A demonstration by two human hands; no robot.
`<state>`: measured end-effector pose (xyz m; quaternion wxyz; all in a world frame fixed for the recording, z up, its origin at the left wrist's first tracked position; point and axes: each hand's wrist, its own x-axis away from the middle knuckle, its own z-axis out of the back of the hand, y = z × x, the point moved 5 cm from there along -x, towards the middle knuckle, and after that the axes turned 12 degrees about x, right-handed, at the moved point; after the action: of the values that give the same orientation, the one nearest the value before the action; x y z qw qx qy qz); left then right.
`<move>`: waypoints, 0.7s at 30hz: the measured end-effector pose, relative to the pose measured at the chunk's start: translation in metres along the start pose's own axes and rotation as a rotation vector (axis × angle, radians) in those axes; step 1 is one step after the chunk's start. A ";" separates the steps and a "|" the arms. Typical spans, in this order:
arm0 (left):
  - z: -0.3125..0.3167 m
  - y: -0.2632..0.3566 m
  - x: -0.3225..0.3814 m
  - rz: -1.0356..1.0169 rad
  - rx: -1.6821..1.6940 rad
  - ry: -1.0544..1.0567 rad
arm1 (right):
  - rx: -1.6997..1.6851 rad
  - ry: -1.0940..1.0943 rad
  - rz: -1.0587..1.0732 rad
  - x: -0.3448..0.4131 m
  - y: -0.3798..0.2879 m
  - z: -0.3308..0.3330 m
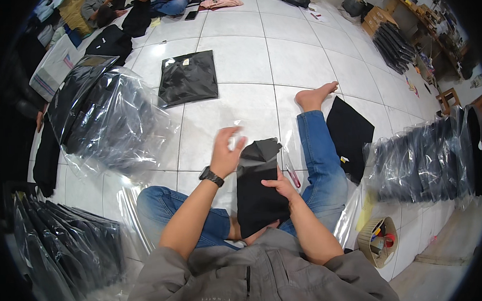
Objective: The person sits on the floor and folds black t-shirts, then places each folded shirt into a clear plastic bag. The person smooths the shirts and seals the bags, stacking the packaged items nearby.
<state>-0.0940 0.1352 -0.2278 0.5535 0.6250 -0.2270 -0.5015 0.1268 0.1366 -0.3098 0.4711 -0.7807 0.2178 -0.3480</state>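
Note:
A folded black garment [257, 198] lies upright before me between my legs, its top end slightly rumpled. My right hand [282, 186] grips its right edge, thumb on the front and fingers behind. Near the garment's upper left, my left hand [228, 149] is raised with its fingers curled apart; it is blurred and seems to hold nothing. A dark wristwatch [211, 176] is on that wrist. On the tiles close to my right hand lies a slim tool with a red handle [294, 179]. Another folded black garment [349, 137] rests beyond my right leg.
Left of me are a heap of plastic-wrapped dark garments [114, 115] and a row of bagged ones [71, 246]. One bagged black garment [188, 78] lies ahead. To the right stand more bagged garments [419, 159] and a basket of small tools [378, 241]. People sit at the far left.

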 end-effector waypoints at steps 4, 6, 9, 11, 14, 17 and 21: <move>0.043 -0.095 0.018 0.868 0.218 0.203 | 0.193 0.042 -0.015 -0.028 -0.033 0.012; 0.050 -0.122 0.025 0.980 0.387 0.211 | 0.054 -0.027 -0.238 -0.033 -0.028 0.008; 0.054 -0.153 0.028 1.104 0.417 0.162 | -0.055 0.021 -0.559 -0.024 0.007 -0.003; 0.049 -0.165 0.029 1.072 0.400 0.116 | 0.276 0.148 -0.477 -0.015 0.032 -0.007; 0.051 -0.158 0.022 0.752 -0.182 0.087 | 0.447 0.340 -0.295 -0.016 0.056 -0.003; 0.050 -0.134 0.013 0.480 -0.223 0.155 | 0.500 0.497 -0.127 -0.026 0.059 0.014; 0.054 -0.112 0.006 0.543 -0.043 0.202 | 0.517 0.639 -0.099 -0.035 0.038 0.051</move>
<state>-0.1696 0.1370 -0.3271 0.7005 0.5762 -0.3191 -0.2746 0.1411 0.1717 -0.3715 0.5431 -0.4986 0.2208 -0.6385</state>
